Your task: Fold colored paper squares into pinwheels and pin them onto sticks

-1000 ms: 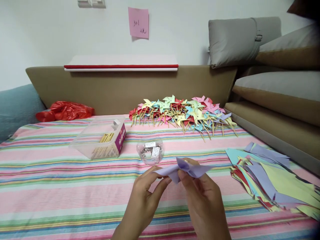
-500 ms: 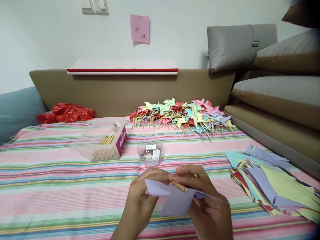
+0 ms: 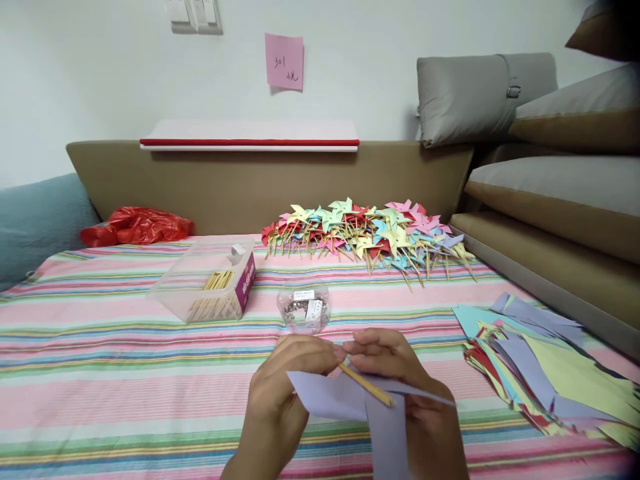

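A purple paper pinwheel point(image 3: 327, 398) with a wooden stick point(image 3: 370, 387) is between my two hands, low in the middle of the view. The stick slants down to the right across the paper. My left hand point(image 3: 285, 380) is closed, its fingertips pinching the far end of the stick. My right hand point(image 3: 400, 363) is closed too, fingers curled by the stick and over the paper, with its fingertips meeting those of my left. One blade hangs down toward me. The thumbs are largely hidden behind the paper.
Beyond my hands sits a clear tub of metal pins point(image 3: 305, 308). An open plastic box point(image 3: 173, 293) of wooden sticks is left of it. Finished pinwheels point(image 3: 370, 233) lie piled at the back. Cut paper sheets point(image 3: 560, 373) are stacked at right, beside large cushions point(image 3: 550, 247).
The pinwheel has turned in my hands: more of the stick shows, its near end lies lower and further right, and the hanging blade reaches lower. My hands stay close together.
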The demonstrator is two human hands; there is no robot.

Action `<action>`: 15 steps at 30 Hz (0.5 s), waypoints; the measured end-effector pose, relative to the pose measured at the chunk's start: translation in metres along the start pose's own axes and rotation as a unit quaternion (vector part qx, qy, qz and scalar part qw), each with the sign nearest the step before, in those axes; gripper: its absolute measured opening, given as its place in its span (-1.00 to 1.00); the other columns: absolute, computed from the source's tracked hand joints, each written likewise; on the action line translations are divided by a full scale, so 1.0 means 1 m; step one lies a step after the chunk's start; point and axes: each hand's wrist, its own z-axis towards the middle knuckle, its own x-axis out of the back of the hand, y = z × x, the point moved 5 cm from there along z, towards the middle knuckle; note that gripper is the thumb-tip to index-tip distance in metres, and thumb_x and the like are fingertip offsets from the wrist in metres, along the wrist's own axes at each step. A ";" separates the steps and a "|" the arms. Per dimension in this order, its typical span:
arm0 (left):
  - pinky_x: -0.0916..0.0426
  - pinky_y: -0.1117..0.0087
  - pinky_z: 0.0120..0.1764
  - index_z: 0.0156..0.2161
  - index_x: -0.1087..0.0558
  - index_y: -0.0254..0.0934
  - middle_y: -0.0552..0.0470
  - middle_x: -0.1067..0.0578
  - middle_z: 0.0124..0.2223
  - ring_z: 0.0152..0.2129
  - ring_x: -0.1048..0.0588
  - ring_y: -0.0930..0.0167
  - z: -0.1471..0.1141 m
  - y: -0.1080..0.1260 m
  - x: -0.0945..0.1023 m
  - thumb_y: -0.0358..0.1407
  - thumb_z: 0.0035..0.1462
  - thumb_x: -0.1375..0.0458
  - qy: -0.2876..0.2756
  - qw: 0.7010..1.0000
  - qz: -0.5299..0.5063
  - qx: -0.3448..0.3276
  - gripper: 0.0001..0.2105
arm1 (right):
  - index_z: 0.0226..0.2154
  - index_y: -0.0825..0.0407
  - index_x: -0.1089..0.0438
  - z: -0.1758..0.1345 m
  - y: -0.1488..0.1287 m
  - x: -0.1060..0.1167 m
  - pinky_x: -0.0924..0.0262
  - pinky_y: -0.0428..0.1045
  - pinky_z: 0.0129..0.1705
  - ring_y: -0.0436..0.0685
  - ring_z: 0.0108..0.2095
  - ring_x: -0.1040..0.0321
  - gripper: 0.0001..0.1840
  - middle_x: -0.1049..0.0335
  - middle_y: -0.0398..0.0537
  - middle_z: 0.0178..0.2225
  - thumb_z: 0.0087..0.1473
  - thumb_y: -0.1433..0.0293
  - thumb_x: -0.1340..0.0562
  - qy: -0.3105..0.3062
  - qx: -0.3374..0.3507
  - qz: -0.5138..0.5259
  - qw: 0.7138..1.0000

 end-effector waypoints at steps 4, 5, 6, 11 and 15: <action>-0.45 0.44 -0.33 -0.27 -0.67 -0.17 0.04 -0.67 -0.34 -0.42 -0.58 0.37 -0.003 -0.022 -0.003 -0.36 0.16 -0.30 0.056 0.978 -0.044 0.195 -0.91 | 0.17 -0.21 -0.36 -0.002 0.022 -0.001 -0.27 0.15 0.18 0.31 0.19 -0.30 -0.22 -0.36 0.01 0.17 -0.09 0.04 -0.49 -0.054 -0.144 0.053 0.987; -0.45 0.45 -0.34 -0.30 -0.66 -0.19 0.04 -0.66 -0.36 -0.43 -0.58 0.38 -0.007 -0.031 -0.004 -0.31 0.13 -0.33 0.086 0.958 -0.072 0.263 -0.95 | 0.22 -0.19 -0.30 -0.003 0.028 -0.002 -0.23 0.18 0.21 0.32 0.20 -0.28 -0.13 -0.35 0.03 0.19 -0.12 0.00 -0.49 -0.072 -0.181 0.047 0.980; -0.46 0.46 -0.33 -0.31 -0.66 -0.20 0.04 -0.66 -0.36 -0.42 -0.59 0.38 -0.011 -0.038 -0.005 -0.27 0.10 -0.36 0.118 0.933 -0.109 0.322 -0.93 | 0.22 -0.15 -0.30 -0.004 0.033 -0.003 -0.22 0.19 0.21 0.32 0.19 -0.29 -0.15 -0.37 0.05 0.18 -0.09 -0.03 -0.46 -0.092 -0.218 0.028 0.971; -0.50 0.41 -0.13 -0.19 -0.65 -0.26 -0.02 -0.69 -0.22 -0.23 -0.64 0.31 -0.022 -0.058 -0.014 -0.23 -0.07 -0.47 0.202 0.843 -0.252 0.432 -0.70 | -0.26 0.01 -0.49 -0.011 0.048 -0.011 -0.28 0.06 -0.07 0.19 -0.18 -0.42 -0.56 -0.50 0.00 -0.25 0.25 -0.01 -0.17 -0.199 -0.290 -0.083 0.932; -0.50 0.34 -0.07 -0.17 -0.64 -0.30 -0.09 -0.69 -0.16 -0.16 -0.64 0.25 -0.023 -0.060 -0.015 -0.23 -0.10 -0.49 0.220 0.828 -0.272 0.438 -0.64 | -0.39 0.03 -0.38 -0.017 0.049 -0.020 -0.24 0.00 -0.18 0.13 -0.28 -0.35 -0.55 -0.39 -0.08 -0.39 0.28 0.02 -0.12 -0.214 -0.285 -0.085 0.930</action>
